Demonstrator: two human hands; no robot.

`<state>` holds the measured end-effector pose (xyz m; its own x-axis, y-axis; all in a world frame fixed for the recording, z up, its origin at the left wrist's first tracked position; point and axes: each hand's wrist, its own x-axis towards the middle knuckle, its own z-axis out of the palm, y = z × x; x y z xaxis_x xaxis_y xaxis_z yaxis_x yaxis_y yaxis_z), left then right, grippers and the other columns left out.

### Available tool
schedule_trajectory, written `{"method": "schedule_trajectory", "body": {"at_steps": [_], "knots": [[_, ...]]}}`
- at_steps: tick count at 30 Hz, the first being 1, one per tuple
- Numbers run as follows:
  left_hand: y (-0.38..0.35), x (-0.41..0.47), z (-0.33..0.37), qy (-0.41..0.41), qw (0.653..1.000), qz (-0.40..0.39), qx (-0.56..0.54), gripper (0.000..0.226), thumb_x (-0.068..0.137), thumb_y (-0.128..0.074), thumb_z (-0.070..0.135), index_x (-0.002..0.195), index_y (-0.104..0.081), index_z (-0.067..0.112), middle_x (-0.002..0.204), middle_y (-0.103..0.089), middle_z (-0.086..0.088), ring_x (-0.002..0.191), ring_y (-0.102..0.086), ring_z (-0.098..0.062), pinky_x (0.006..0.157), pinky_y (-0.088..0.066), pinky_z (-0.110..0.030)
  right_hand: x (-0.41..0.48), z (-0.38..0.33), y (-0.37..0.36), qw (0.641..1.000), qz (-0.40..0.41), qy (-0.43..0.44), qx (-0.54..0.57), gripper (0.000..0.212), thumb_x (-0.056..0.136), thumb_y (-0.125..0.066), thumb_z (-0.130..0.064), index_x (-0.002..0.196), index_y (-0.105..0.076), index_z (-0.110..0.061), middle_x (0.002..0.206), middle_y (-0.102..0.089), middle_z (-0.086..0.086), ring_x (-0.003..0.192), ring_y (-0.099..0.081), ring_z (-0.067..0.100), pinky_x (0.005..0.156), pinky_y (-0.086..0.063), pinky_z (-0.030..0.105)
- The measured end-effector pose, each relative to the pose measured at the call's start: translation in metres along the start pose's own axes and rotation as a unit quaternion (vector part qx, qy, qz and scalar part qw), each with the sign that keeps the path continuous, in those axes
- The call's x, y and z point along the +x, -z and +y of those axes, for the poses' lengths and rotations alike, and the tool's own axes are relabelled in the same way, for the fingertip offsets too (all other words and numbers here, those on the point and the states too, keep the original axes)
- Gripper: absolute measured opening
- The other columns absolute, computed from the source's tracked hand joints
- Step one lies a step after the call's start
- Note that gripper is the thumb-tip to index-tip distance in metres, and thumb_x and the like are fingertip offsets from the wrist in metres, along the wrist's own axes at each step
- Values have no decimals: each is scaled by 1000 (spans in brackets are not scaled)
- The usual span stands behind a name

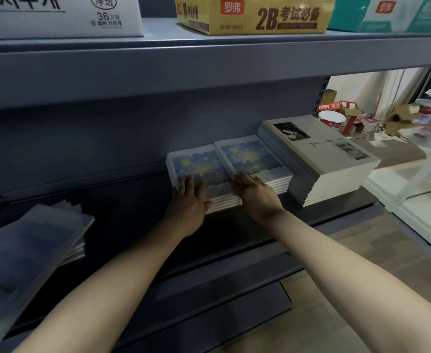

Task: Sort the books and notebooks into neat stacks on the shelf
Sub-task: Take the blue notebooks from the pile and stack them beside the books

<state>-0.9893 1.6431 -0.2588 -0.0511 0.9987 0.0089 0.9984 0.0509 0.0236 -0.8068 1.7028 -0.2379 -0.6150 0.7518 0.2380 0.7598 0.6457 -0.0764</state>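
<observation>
The left hand (189,200) lies flat on the top cover of the left notebook stack (199,166). Its fingers are straight and slightly spread, and its thumb sits at the stack's near edge. The right hand (256,197) rests on the near left corner of the right notebook stack (251,156), fingers held close together and nearly straight on the cover. I cannot tell whether its thumb hooks over the near edge.

Both stacks carry the same blue cover with yellow patches and a white cloud band. They sit side by side, touching along one long edge, on the grey-blue shelf (341,215), toward its right half and close to the back panel.

Just to the right, touching the right notebook stack, stands a taller grey book stack (329,159). Its top cover shows a dark photograph and thin lettering. The pages of all three stacks face the near side and their edges look roughly squared.

Well apart, at the near left end of the same shelf, a loose pile of notebooks (31,253) lies fanned and askew, blurred by the lens.

On the upper shelf (209,47) stand a white box (56,19) at the left, a yellow box (255,16) printed with "2B" in the middle, and a teal box (400,14) at the right.

Past the shelf's right end, far off on the floor, lie opened cartons (349,115) in red, white and brown.
</observation>
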Motion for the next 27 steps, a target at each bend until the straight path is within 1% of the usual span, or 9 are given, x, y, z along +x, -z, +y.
{"method": "schedule_trajectory", "body": {"at_steps": [2, 4, 7, 9, 12, 15, 17, 19, 27], "knots": [[3, 1, 2, 10, 1000, -12, 4, 60, 102, -20, 42, 151, -4, 12, 156, 5, -21, 143, 5, -39, 115, -6, -51, 2, -6, 5, 998, -9, -49, 38, 32, 99, -39, -22, 128, -51, -20, 134, -48, -1, 119, -46, 29, 92, -40, 36], [8, 2, 5, 24, 999, -34, 2, 60, 101, -19, 44, 151, -2, 16, 157, 8, -17, 144, 7, -37, 115, -1, -50, 5, -18, 11, 997, -35, -72, 15, 31, 98, -36, -16, 125, -51, -16, 131, -48, 4, 117, -49, 34, 90, -42, 39], [12, -7, 8, 48, 997, -51, -28, 62, 101, -21, 45, 152, 3, 20, 157, 16, -10, 144, 11, -34, 114, 4, -52, 4, -37, 18, 991, -90, -89, -48, 40, 97, -33, -9, 136, -40, -6, 142, -35, 11, 129, -38, 34, 102, -35, 45], [9, -24, 5, 50, 998, -21, -21, 67, 100, -23, 45, 150, 10, 15, 156, 19, -10, 144, 12, -33, 115, 5, -51, -3, -47, 16, 988, -114, -75, -76, 50, 94, -38, -8, 143, -31, -10, 151, -22, 12, 139, -21, 33, 112, -25, 49], [2, -58, -12, 57, 998, 19, 1, 76, 98, -25, 50, 148, 13, 6, 157, 16, -11, 145, 8, -33, 116, 4, -47, -16, -62, 9, 987, -126, -37, -92, 61, 94, -43, -15, 149, -18, -16, 156, -9, 8, 145, -5, 30, 116, -9, 53], [6, -87, -44, 79, 996, 22, 34, 81, 97, -23, 55, 146, 17, 4, 156, 16, -13, 145, 10, -31, 118, 5, -44, -19, -87, 5, 988, -128, -5, -91, 67, 92, -49, -17, 150, -15, -16, 157, -5, 7, 145, -2, 29, 117, -5, 53], [12, -102, -65, 99, 994, 13, 54, 82, 96, -21, 56, 146, 17, 4, 156, 18, -13, 144, 12, -30, 118, 7, -43, -15, -110, 5, 991, -114, 14, -70, 66, 92, -50, -17, 149, -16, -16, 157, -7, 7, 145, -4, 29, 117, -5, 52], [18, -117, -86, 127, 990, 0, 63, 81, 97, -22, 56, 147, 16, 4, 156, 19, -13, 144, 14, -32, 118, 7, -43, -9, -134, 4, 993, -100, 39, -54, 62, 94, -46, -21, 149, -17, -16, 156, -10, 6, 145, -7, 28, 117, -6, 51], [25, -194, -156, 240, 969, -27, 43, 81, 97, -24, 54, 147, 18, 5, 154, 22, -15, 142, 18, -38, 115, 9, -47, 3, -235, -6, 983, -93, 157, -13, 54, 99, -35, -27, 150, -17, -17, 158, -6, 4, 146, -4, 25, 117, -4, 51]]}}
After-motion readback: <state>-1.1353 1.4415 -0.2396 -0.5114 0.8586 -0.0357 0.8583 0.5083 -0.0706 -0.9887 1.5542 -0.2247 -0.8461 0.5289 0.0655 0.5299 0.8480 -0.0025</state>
